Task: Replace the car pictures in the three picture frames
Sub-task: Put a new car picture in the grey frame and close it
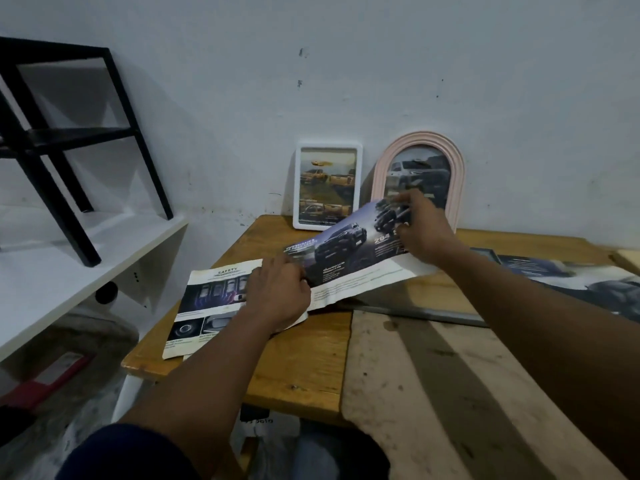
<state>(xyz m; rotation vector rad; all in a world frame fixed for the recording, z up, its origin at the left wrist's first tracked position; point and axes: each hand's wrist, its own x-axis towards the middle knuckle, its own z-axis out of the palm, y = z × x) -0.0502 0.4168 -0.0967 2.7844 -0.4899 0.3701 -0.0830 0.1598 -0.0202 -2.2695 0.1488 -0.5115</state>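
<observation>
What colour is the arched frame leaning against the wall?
Pale pink, with ridged bands; the arched frame shows best in the head view.

Dark navy sleeve (114, 452) on left arm, edge near elbow; fabric plain; both forearms bare.

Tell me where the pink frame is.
The pink frame stands against the wall at the back of the table, centre-right in the head view, just right of the white frame, behind the right hand.
</observation>
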